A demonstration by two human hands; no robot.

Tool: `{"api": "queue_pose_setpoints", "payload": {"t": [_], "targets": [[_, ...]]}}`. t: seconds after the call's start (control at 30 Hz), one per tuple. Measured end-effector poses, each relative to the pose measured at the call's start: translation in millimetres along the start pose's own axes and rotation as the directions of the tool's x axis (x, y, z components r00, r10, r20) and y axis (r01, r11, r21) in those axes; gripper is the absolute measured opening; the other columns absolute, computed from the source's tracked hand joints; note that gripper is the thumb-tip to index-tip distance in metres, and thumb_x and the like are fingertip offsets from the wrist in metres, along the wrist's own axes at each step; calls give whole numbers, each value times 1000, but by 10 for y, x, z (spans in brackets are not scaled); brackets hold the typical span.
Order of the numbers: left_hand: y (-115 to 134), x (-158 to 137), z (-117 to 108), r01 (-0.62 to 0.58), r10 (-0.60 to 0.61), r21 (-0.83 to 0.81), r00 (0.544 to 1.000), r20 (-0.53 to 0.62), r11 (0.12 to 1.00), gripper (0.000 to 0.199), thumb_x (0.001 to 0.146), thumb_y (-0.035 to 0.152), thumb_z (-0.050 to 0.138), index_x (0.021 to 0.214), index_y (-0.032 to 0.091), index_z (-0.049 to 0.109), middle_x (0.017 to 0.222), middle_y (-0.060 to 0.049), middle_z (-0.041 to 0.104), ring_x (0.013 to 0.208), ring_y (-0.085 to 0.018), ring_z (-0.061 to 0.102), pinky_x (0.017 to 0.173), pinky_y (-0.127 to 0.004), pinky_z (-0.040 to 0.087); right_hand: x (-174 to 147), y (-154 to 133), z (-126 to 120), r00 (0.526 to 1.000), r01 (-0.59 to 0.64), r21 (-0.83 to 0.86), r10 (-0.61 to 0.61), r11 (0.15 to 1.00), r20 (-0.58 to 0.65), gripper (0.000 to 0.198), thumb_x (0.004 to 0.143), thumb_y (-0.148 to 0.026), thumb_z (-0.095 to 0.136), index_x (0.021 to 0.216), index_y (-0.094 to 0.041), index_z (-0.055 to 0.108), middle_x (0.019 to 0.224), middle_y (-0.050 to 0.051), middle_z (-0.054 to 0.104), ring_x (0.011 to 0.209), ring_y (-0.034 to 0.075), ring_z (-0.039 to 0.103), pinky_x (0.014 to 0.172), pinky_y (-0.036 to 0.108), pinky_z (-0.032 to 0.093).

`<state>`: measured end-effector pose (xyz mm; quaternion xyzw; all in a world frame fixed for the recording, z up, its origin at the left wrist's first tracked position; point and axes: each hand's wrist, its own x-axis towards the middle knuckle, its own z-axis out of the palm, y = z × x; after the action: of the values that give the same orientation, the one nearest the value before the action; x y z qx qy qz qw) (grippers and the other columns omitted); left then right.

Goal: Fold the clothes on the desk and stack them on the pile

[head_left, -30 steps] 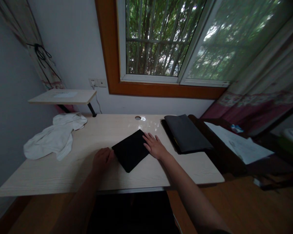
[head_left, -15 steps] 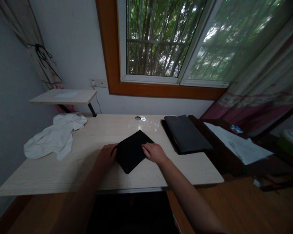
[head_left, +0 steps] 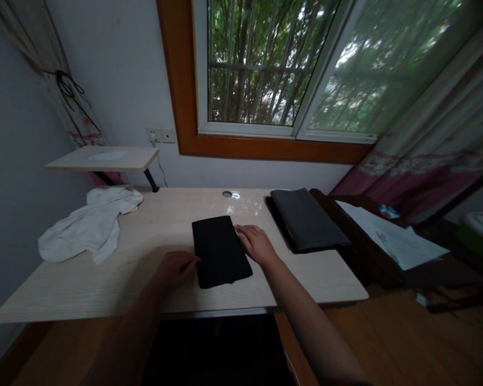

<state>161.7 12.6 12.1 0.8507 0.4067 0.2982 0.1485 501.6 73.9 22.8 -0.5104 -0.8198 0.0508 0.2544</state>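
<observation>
The pale, wood-grained table (head_left: 317,279) has its near edge partly hidden by both forearms. Crumpled white cloth (head_left: 92,225) sprawls over its left side; a smooth dark-grey folder (head_left: 309,222) lies right, what is inside mostly hidden. Near the table's front middle lies a matte black rectangle (head_left: 219,252), too dark to show its layers, with bare tabletop between it and the folder. The right hand (head_left: 258,245) rests at its right edge, fingers extended; the shadowed left hand (head_left: 177,271) meets its left edge, its grip impossible to tell.
</observation>
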Motion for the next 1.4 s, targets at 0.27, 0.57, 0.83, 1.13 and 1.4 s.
{"api": "queue_pose_setpoints", "payload": {"t": [0.27, 0.57, 0.83, 1.13, 1.4], "targets": [[-34, 130, 77, 125, -107, 147, 987, -122, 981, 36, 102, 30, 46, 129, 24, 69, 106, -9, 77, 97, -23, 69, 95, -44, 55, -15, 22, -10, 1000, -10, 185, 9, 983, 7, 41, 104, -41, 47, 136, -24, 66, 123, 8, 74, 115, 26, 63, 104, 43, 48], [-163, 189, 124, 252, -246, 11, 953, -179, 968, 50, 98, 34, 53, 147, 25, 51, 117, -8, 74, 111, -26, 65, 100, -47, 52, 8, 58, 114, 966, -257, 440, 247, 861, 82, 52, 100, -51, 51, 143, -24, 59, 110, 7, 77, 98, 24, 71, 93, 39, 54], [-195, 327, 95, 404, -446, -403, 895, -12, 821, 75, 91, 46, 62, 155, 21, 33, 107, -8, 74, 94, -23, 71, 92, -45, 55, -63, -79, 154, 979, -199, 249, 183, 948, 86, 59, 93, -46, 63, 148, -26, 54, 102, 4, 74, 97, 25, 66, 92, 42, 50], [31, 743, 308, 433, -633, -851, 756, 164, 297, 106, 87, 49, 71, 163, 28, 1, 111, -7, 69, 91, -22, 72, 85, -39, 57, -100, -82, 137, 979, -206, 261, 196, 943, 62, 62, 91, -35, 63, 151, -25, 51, 97, 4, 70, 92, 25, 63, 89, 41, 49], [89, 1066, 317, 513, -658, -839, 698, 283, 183, 123, 76, 43, 85, 165, 27, 2, 158, -21, 44, 124, -31, 65, 103, -45, 54, -126, -45, 153, 981, -192, 342, 189, 920, 41, 65, 90, -36, 63, 153, -25, 48, 98, 5, 68, 89, 25, 63, 88, 43, 52]]}}
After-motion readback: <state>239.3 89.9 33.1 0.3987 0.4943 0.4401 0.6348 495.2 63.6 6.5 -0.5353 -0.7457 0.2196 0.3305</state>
